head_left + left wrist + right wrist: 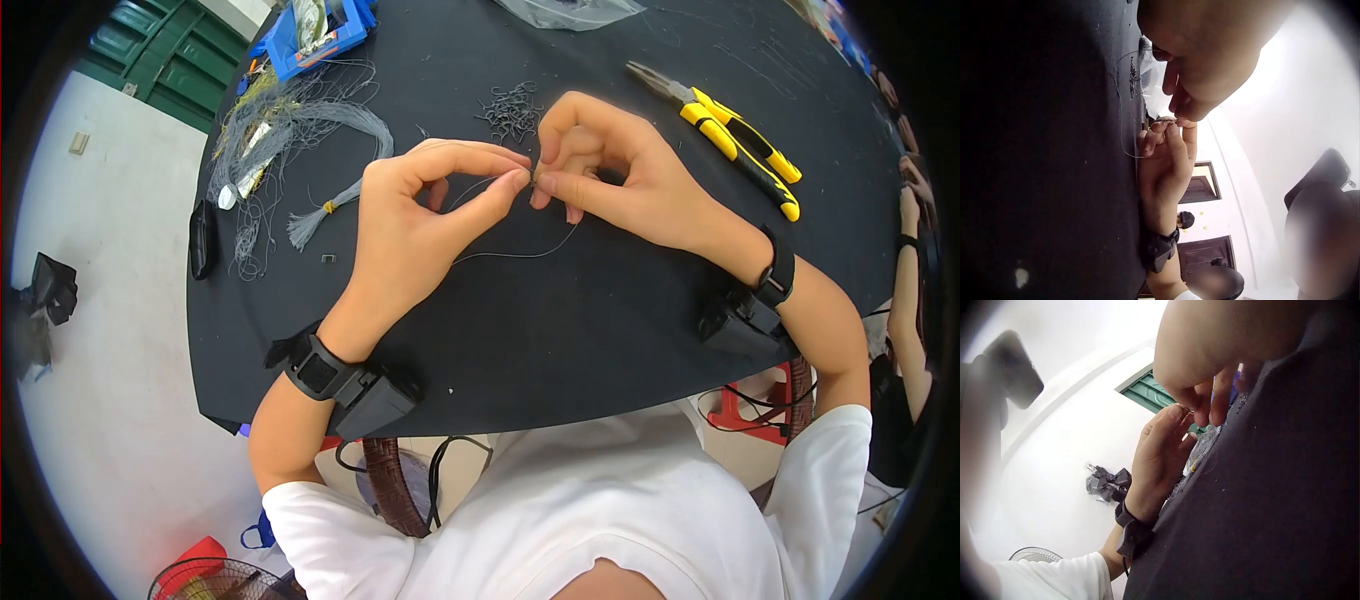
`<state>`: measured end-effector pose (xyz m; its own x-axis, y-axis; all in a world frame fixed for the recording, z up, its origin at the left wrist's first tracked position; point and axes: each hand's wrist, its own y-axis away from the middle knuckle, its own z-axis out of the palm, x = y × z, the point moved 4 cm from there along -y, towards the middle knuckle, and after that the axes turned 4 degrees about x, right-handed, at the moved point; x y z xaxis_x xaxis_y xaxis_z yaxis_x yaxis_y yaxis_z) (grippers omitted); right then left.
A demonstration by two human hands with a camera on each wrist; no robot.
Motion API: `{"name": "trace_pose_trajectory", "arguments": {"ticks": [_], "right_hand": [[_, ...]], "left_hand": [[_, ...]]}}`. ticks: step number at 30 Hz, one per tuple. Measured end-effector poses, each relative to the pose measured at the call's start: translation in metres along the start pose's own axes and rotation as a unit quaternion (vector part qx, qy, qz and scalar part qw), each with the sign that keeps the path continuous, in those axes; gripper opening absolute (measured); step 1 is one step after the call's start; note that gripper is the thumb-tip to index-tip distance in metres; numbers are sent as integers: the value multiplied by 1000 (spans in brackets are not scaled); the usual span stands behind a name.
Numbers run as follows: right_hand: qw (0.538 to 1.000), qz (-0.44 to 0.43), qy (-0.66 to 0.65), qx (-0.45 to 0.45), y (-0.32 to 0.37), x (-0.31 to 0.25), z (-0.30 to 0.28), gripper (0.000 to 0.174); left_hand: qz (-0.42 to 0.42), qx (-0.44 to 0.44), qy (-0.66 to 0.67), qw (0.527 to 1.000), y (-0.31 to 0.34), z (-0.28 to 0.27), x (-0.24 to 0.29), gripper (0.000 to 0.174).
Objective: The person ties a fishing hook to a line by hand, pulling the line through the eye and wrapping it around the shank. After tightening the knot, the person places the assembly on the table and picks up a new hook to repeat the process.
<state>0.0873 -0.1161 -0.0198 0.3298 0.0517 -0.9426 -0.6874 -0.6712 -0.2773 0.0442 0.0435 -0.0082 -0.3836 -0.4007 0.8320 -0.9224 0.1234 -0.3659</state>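
Over the dark table, my left hand [412, 222] and right hand [640, 175] meet fingertip to fingertip. Between thumb and index finger, the left hand pinches a tiny fish hook [1165, 120], mostly covered by fingertips. The right thumb and fingers grip thin fishing line [522, 255] right at the hook. This line hangs in a loose loop below the hands. Just beyond the fingertips lies a pile of dark fish hooks [512, 110]. A bundle of grey line [345, 200], tied with a yellow band, lies to the left of the left hand.
Yellow-and-black pliers [740, 140] lie at the right. At the back left stands a blue box [325, 40] beside tangled line. A black pouch-like object [203, 240] sits at the left table edge, and a clear plastic bag [570, 10] at the far edge. Another person's arm [905, 270] shows at the right.
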Motion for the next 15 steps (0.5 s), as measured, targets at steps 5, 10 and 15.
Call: {"name": "trace_pose_trajectory", "arguments": {"ticks": [5,10,15], "right_hand": [[1000,3,9,-13,0,-1,0,11],[1000,5,12,-12,0,-1,1,11],[1000,-5,9,-1,0,1,0,10]], "left_hand": [[-28,-6,-27,999,1,-1,3,10],[-20,-3,-8,1000,0,0,1,10],[0,-1,7,1000,-1,-1,1,10]]}}
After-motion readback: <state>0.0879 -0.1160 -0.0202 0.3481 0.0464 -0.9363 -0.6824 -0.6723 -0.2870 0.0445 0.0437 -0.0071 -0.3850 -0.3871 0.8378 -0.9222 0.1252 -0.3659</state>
